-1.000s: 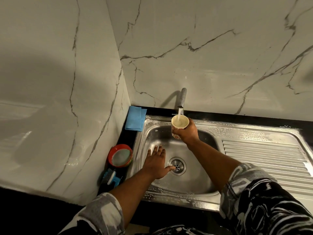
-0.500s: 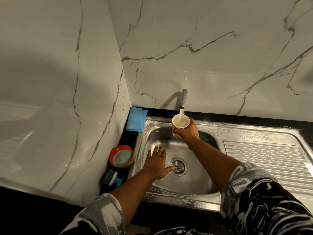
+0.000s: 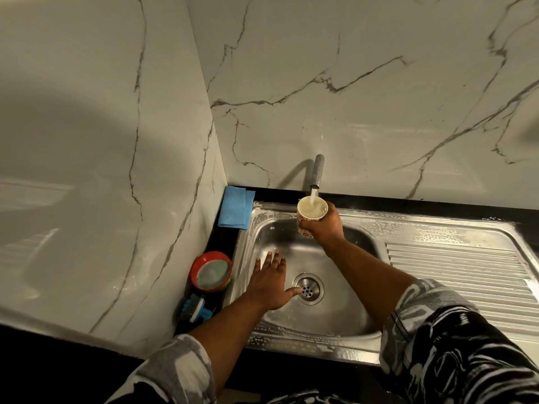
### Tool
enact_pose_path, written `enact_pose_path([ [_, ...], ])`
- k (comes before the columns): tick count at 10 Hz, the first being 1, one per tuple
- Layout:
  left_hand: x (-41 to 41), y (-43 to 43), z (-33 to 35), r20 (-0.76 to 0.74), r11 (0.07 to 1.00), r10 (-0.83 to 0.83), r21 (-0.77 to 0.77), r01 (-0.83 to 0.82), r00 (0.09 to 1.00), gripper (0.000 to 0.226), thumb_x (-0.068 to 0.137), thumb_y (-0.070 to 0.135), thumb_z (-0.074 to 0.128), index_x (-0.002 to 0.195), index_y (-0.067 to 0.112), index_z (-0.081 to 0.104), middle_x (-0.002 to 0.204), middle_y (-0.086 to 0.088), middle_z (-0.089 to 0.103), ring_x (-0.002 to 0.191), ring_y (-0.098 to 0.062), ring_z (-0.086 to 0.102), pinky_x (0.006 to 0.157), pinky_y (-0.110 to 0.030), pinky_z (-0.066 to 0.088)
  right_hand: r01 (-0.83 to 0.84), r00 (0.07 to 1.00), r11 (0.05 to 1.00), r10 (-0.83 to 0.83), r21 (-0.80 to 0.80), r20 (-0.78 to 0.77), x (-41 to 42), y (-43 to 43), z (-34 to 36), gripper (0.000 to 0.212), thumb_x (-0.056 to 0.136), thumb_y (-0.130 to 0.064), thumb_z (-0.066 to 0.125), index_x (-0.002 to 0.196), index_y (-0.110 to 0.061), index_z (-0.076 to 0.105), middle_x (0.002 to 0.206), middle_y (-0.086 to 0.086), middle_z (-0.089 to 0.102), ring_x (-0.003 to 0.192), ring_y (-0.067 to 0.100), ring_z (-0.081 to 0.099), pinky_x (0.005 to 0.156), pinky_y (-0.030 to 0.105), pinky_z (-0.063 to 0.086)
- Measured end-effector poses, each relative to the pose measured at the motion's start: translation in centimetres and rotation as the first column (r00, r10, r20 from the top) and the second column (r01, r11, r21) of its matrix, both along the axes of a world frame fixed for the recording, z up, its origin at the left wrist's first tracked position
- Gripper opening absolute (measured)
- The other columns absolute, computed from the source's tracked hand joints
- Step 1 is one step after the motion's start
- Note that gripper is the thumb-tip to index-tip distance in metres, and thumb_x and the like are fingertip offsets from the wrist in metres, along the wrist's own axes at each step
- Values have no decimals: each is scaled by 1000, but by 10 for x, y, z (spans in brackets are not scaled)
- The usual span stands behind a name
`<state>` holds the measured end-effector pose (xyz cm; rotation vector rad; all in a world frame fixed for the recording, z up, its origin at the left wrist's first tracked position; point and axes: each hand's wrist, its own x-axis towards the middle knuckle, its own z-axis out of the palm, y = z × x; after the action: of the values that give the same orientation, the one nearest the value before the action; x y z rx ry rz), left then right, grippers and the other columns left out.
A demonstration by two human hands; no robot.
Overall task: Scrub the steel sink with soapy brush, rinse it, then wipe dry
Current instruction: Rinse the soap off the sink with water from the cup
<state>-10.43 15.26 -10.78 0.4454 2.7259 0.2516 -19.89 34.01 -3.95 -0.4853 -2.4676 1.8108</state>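
Steel sink (image 3: pixel 358 313) takes up the lower right of the head view. It is set in a dark desk (image 3: pixel 226 240) at a marble-look corner, w/ soap film on its rim & drainboard (image 3: pixel 455 275).

Step in hand, by my read: the rinse. R hand (image 3: pixel 325 230) has its fingers wrapped round a patterned cup (image 3: pixel 310 212) held under the tap (image 3: pixel 318 170). Water is running in & the cup is near full. L hand (image 3: pixel 268 284) lies flat on the basin floor, fingers straight & spread, thumb tip at the drain (image 3: pixel 308 288).

Next move prob. calls for tipping the cup over the sudsy walls & rim w/o splashing the desk.

Blue cloth (image 3: pixel 234 209) lies at the back-left corner, likely for the drying. Brush (image 3: pixel 195 309) sits left of the sink, just below a red bowl (image 3: pixel 211 271).

- Brush bristles are lost in shadow.
- Bowl contents are unclear.
- Sink's right end is cut off by the frame.
- Near rim is partly hidden by the R sleeve (image 3: pixel 437 330).
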Motion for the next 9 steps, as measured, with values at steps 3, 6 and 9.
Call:
enact_pose_path([
  [3, -1, -3, 1, 8, 1000, -6, -4, 6, 1000, 106, 98, 79, 40, 169, 10, 5, 177, -11, -9, 164, -30, -10, 131, -54, -3, 11, 1000, 1000, -11, -8, -14, -3, 0, -2, 97, 57, -21, 99, 140, -23, 50, 124, -2, 64, 114, 22, 61, 97, 47, 57],
  [6, 1, 7, -3, 30, 1000, -10, 1, 9, 1000, 104, 98, 78, 41, 169, 10, 6, 177, -12, -6, 164, -29, -10, 131, -54, -4, -4, 999, 998, 1, -56, -52, 2, 7, -2, 97, 56, -20, 99, 140, -24, 50, 125, -4, 64, 115, 19, 61, 97, 45, 57],
  [9, 6, 63, -5, 95, 1000, 4, 30, -6, 996, 100, 98, 78, 42, 170, 18, 7, 178, -2, -5, 164, -25, -9, 132, -50, -3, -43, 997, 991, 35, -124, -64, 65, 72, 2, 84, 60, -15, 97, 133, -26, 56, 118, -9, 68, 110, 11, 65, 88, 31, 58],
])
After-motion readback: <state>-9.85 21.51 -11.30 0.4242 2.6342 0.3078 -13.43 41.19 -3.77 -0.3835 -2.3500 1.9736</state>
